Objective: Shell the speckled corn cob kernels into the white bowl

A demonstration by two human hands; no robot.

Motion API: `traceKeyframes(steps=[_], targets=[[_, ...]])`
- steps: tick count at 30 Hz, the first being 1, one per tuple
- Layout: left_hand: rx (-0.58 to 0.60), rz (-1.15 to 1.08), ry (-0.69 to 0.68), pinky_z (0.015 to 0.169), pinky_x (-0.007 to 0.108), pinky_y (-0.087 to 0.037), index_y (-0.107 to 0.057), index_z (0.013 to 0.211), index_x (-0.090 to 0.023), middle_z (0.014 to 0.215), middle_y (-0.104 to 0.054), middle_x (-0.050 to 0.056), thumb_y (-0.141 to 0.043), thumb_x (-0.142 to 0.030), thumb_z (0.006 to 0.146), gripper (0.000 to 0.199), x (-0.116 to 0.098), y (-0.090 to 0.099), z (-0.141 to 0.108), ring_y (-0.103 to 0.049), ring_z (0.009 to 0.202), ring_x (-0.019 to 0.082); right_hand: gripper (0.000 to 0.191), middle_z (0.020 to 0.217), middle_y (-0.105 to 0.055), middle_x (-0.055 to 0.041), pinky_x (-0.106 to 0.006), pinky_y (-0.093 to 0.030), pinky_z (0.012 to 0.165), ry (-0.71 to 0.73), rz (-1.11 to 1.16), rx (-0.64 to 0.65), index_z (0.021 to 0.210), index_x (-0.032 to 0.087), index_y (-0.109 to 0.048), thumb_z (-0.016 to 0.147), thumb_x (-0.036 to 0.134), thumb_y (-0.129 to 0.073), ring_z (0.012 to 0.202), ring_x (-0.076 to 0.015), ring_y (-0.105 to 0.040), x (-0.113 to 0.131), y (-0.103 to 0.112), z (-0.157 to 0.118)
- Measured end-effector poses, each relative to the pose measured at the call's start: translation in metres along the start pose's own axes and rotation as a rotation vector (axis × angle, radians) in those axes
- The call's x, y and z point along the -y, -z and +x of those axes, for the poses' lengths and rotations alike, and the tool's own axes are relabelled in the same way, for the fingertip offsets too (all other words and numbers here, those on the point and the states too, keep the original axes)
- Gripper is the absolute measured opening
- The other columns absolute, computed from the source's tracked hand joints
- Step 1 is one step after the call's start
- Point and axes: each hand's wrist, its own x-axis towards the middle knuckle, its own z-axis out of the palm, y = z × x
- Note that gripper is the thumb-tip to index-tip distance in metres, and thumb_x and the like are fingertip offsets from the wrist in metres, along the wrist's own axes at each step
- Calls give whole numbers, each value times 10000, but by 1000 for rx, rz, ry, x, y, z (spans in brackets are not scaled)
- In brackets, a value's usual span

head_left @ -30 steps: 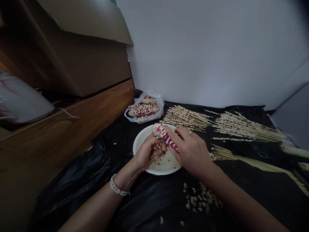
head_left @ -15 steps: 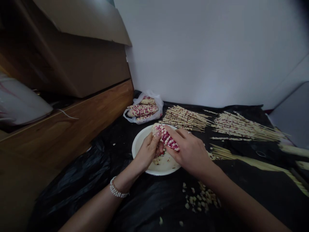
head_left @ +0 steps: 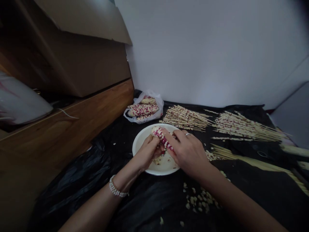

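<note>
Over a white bowl point(head_left: 138, 141), both hands grip one corn cob point(head_left: 162, 135) with mixed cream and magenta kernels. My left hand point(head_left: 147, 153) is wrapped round its near left side, thumb pressed on the kernels. My right hand point(head_left: 189, 149), a ring on one finger, closes over the cob's right end and hides part of it. A few loose kernels and bits point(head_left: 158, 160) lie in the bottom of the bowl, partly covered by the hands.
Behind the bowl, a plastic bag point(head_left: 158, 101) holds several more cobs. Kernel-threaded skewers point(head_left: 185, 117) lie at the back, with another bunch point(head_left: 238, 125) to the right. Bare sticks point(head_left: 231, 154) sit nearer. Loose kernels point(head_left: 201, 199) are scattered on black sheeting point(head_left: 142, 203). A cardboard box point(head_left: 96, 64) stands left.
The cob has turned slightly in my hands and its tip now looks paler. My right hand has shifted a little, its fingers more curled. The other things stay put.
</note>
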Motion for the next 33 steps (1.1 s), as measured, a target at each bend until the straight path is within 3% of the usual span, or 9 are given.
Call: traceKeyframes(steps=[4,7,12,16,23,28,33], targets=[[-60,9,-51,422,192,-162,-459,859,-208,533,-462,-91,-612,-162,686,235,1,-3,0,-272,389,36,583,1046,-682,-87,-328,-492,765,-53,107,-38,1448,190,-517,884,259,-650,876,-219,-636,-2,0,0],[-41,4,-40,417,198,-136,-461,825,-209,499,-418,-97,-591,-135,649,231,-1,0,0,-251,386,38,568,1037,-688,-71,-309,-493,754,-80,150,-56,1427,201,-534,878,279,-658,868,-205,-641,-5,1,-1],[60,-76,-46,426,216,-133,-520,757,-188,496,-406,-72,-652,-235,701,151,-6,5,0,-234,403,40,558,1069,-696,-85,-316,-492,744,-100,106,-65,1423,184,-529,882,260,-641,872,-211,-647,-7,1,-1],[80,-83,-44,429,240,-113,-549,724,-174,495,-397,-58,-664,-401,779,260,-7,4,-1,-241,403,48,555,1074,-689,-93,-333,-492,755,-89,82,-59,1427,170,-526,893,274,-636,896,-226,-647,-7,2,0],[61,-115,-31,423,218,-121,-532,817,-186,637,-580,-23,-703,-265,711,216,-7,3,-2,-266,408,35,569,1063,-682,-97,-345,-463,738,-61,28,-42,1439,176,-515,889,254,-638,889,-231,-625,-5,6,0],[29,-27,-46,428,222,-122,-528,746,-180,512,-436,-58,-674,-356,800,236,-2,2,-1,-247,405,42,552,1023,-679,-115,-363,-439,724,-23,-48,-23,1471,161,-483,930,214,-578,893,-249,-603,0,6,0],[-14,7,-61,414,220,-135,-531,656,-171,484,-433,-36,-584,-264,771,157,2,3,1,-258,389,45,537,1019,-678,-115,-344,-430,730,-23,-20,-34,1461,162,-502,937,246,-581,890,-238,-608,1,5,0]])
